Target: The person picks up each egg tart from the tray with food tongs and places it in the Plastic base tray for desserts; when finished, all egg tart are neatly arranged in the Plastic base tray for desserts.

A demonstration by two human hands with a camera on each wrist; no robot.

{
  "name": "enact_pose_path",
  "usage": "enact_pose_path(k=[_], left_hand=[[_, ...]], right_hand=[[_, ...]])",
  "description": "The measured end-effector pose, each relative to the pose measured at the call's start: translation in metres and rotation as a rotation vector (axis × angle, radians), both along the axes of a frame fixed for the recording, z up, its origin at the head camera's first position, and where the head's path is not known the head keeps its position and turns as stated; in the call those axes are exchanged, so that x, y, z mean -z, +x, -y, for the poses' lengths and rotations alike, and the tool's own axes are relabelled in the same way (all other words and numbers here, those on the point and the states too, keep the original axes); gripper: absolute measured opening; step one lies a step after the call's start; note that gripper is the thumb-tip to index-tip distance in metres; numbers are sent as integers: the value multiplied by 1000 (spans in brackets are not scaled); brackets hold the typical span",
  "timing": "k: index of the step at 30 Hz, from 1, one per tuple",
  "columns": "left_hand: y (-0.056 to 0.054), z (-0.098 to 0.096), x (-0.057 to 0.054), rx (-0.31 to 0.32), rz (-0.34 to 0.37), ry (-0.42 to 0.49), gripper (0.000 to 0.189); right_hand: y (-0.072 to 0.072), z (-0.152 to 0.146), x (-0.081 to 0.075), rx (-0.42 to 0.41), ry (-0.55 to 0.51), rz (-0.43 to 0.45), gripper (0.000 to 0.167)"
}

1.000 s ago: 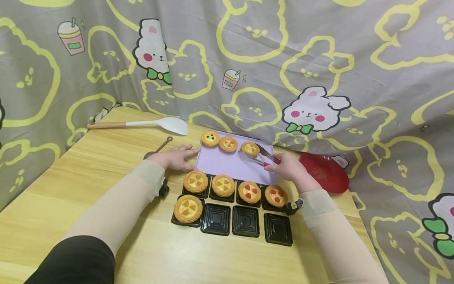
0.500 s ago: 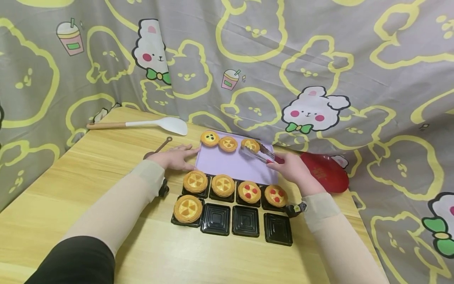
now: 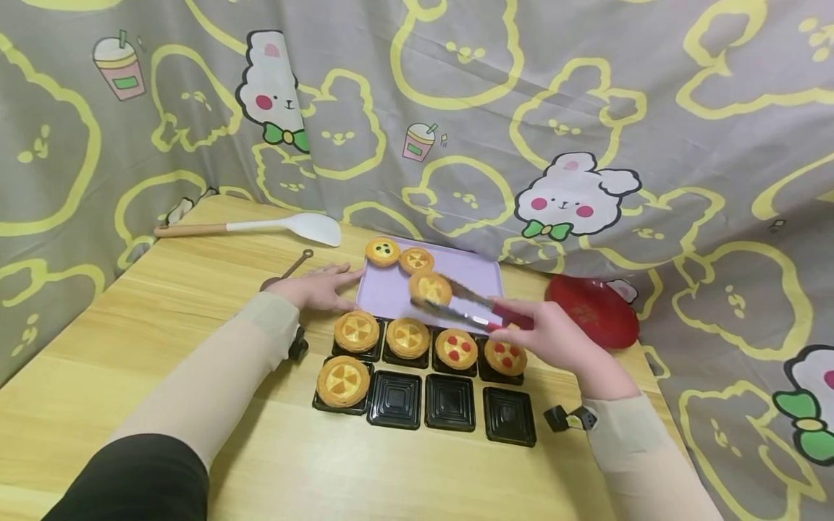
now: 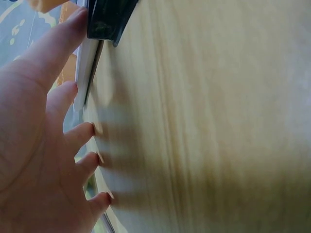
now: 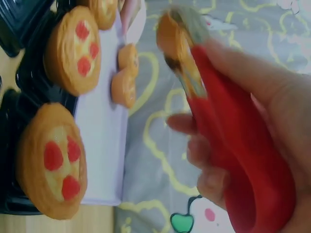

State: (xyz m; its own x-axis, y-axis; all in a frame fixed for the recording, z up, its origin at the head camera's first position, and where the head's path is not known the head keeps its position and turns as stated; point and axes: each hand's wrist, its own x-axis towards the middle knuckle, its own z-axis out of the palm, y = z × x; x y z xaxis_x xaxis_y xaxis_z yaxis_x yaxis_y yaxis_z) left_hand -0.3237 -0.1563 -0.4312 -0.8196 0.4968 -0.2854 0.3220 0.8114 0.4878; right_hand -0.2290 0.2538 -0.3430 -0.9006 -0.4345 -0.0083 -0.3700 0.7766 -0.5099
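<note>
Head view: right hand [image 3: 554, 339] clamped round red-handled tongs [image 3: 511, 316], gripping a tart [image 3: 431, 287] above the purple tray [image 3: 476, 271]; left hand [image 3: 319, 287], fingers apart, at tray's left edge. Light, even squeeze, tart level, avoids crushing or slipping.

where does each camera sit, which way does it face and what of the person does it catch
Head: worn on the head, looking forward and down at the lilac tray; left hand, right hand and sleeved arms show.
Left wrist: on that wrist, looking past the left hand across the tabletop; that hand shows.
Right wrist: on that wrist, looking along the right hand and tongs; that hand shows.
Shared: head and right wrist both show the tongs and two red-topped tarts.
</note>
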Motion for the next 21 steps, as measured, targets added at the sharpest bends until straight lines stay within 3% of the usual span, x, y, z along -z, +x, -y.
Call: enact_pose_path(k=[4,7,13,21], left_hand=[[0,0,0,3,-4,-3,89],[0,0,0,10,-12,2,89],[-1,1,1,17,-7,17,89],[2,1,-2,28,-31,20,87]], right_hand=[[22,7,-3,-157,2,-34,62],[37,11,-2,-229,16,-57,61],[59,16,4,-279,117,-13,60],[69,19,16,-308,197,10,60]])
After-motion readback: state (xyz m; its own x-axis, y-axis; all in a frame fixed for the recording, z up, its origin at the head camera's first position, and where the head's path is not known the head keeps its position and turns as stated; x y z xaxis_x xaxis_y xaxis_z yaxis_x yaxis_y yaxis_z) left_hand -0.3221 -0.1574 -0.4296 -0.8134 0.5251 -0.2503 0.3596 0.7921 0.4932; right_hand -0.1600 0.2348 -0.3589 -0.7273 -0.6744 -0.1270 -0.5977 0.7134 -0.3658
